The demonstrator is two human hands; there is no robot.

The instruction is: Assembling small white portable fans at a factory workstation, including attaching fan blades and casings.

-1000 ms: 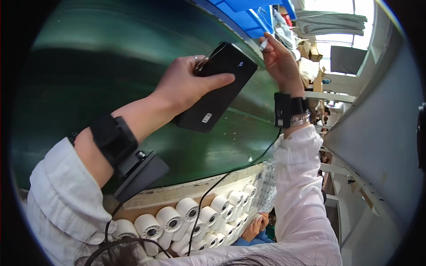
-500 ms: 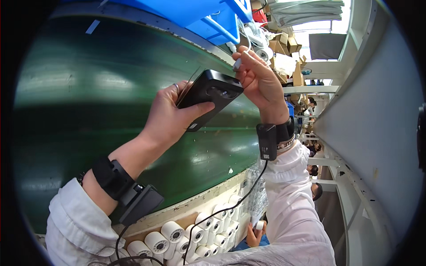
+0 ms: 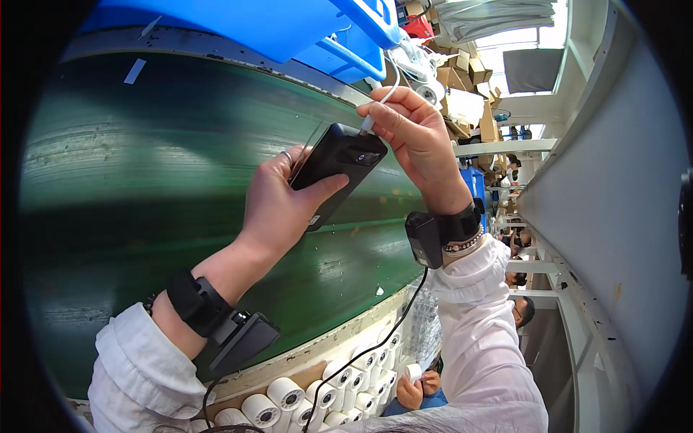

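My left hand point(image 3: 280, 198) is closed round a black phone-like handheld device point(image 3: 328, 177), its thumb across the back. A camera window shows near the device's upper end, and a thin clear sheet edge stands out along its left side. My right hand point(image 3: 422, 141) pinches the plug point(image 3: 367, 125) of a white cable point(image 3: 395, 79) between thumb and fingers. That plug is at the device's top edge; whether it is seated in a port I cannot tell. The device is held tilted above a green conveyor belt point(image 3: 180, 216).
Blue plastic bins point(image 3: 281, 29) stand along the belt's far edge. White paper rolls point(image 3: 285, 394) are stacked on the near side. A co-worker's hands point(image 3: 419, 390) hold a white roll there. Cardboard boxes point(image 3: 462, 72) lie beyond my right hand. Black cables run from my wrist-worn units.
My right hand has brought the white plug down and left to the device's top edge. The left hand and device have shifted slightly downward in view.
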